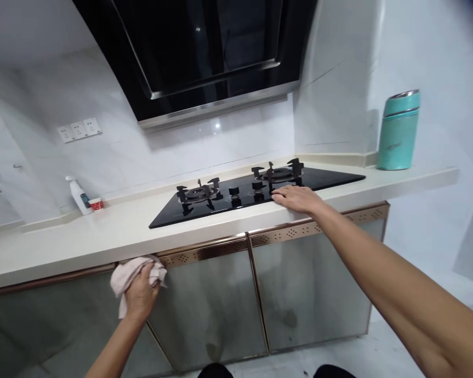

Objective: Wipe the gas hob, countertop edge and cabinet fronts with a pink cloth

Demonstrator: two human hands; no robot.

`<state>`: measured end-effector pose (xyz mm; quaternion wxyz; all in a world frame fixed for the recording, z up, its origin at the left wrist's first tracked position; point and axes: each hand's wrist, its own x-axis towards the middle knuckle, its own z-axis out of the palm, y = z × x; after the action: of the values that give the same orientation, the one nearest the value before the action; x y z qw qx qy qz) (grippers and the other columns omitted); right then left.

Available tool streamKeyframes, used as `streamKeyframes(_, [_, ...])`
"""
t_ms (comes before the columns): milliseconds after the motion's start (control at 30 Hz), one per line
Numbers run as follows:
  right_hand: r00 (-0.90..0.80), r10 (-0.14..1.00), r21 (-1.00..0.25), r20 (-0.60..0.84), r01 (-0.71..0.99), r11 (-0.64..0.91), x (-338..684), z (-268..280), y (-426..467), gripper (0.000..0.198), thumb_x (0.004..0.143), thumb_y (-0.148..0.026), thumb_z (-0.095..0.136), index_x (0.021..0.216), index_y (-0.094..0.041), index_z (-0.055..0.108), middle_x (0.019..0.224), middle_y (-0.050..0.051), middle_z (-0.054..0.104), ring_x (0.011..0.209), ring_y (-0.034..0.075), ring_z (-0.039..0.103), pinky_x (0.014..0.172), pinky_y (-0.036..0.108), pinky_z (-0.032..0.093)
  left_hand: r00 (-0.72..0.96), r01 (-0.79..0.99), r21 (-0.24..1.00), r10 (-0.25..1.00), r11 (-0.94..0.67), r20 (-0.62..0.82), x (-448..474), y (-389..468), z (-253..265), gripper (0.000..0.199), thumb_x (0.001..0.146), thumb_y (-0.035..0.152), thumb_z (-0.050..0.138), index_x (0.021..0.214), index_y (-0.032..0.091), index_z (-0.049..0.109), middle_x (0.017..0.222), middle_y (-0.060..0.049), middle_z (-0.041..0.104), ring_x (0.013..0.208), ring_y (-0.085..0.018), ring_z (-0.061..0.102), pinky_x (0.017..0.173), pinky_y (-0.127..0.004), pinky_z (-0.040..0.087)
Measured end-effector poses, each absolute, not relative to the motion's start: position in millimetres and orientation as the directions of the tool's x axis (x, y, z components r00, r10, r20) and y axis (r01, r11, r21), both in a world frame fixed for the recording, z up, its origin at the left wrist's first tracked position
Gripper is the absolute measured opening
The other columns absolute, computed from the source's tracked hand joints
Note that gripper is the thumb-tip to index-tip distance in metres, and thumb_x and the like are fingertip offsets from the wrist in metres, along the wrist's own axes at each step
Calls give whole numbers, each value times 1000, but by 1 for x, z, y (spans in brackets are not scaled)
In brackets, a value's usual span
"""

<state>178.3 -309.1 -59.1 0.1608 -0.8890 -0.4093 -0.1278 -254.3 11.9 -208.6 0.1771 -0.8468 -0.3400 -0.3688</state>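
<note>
A pale pink cloth (126, 274) is bunched in my left hand (141, 294), pressed to the top of the cabinet front just under the counter edge. The copper-coloured trim (205, 252) of the cabinet doors runs to the right of it. My right hand (297, 198) lies flat at the front edge of the black gas hob (181, 210), fingers stretched out and holding nothing. Close to its fingertips are two black knobs, one of them the right knob (257, 187). Part of the hob's front edge is hidden under this hand.
Over the hob hangs a black range hood (197, 52). A white spray bottle (79, 197) and a small red-and-white cup (96, 203) stand at the counter's back left. On the right end of the counter (114, 231) is a turquoise container (399, 134). Wall sockets (79, 129) are at left.
</note>
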Motion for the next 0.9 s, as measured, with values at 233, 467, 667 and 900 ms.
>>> streamKeyframes(233, [636, 690, -203, 345, 768, -607, 172, -56, -313, 61, 96, -54, 24, 144, -31, 55, 152, 5, 50, 136, 29, 47, 110, 51, 34, 717, 256, -173, 66, -951, 694, -113, -76, -237, 55, 80, 17, 58, 134, 29, 59, 128, -11, 69, 116, -34, 66, 99, -50, 57])
streamKeyframes(467, [624, 685, -188, 375, 775, -604, 178, -58, -311, 57, 96, -54, 26, 138, -35, 60, 149, 4, 53, 131, 30, 51, 108, 51, 35, 694, -11, -182, -138, -983, 706, -3, -170, -223, 49, 82, 21, 65, 130, 26, 62, 135, -14, 64, 127, -39, 58, 106, -68, 44])
streamKeyframes(667, [615, 682, -189, 395, 781, -595, 178, -58, -313, 57, 96, -53, 27, 138, -34, 60, 147, 5, 55, 130, 29, 52, 108, 49, 36, 745, -311, -145, -336, -939, 576, -12, -198, -202, 51, 85, 38, 66, 133, 23, 56, 120, -9, 70, 111, -26, 66, 92, -39, 57])
streamKeyframes(900, [618, 667, -208, 415, 778, -592, 180, -61, -310, 56, 96, -51, 27, 137, -34, 62, 148, 5, 54, 129, 31, 53, 107, 52, 36, 505, -42, -378, -346, -925, 791, -59, -155, -157, 42, 97, 45, 52, 131, 22, 56, 120, -14, 69, 107, -26, 64, 93, -40, 48])
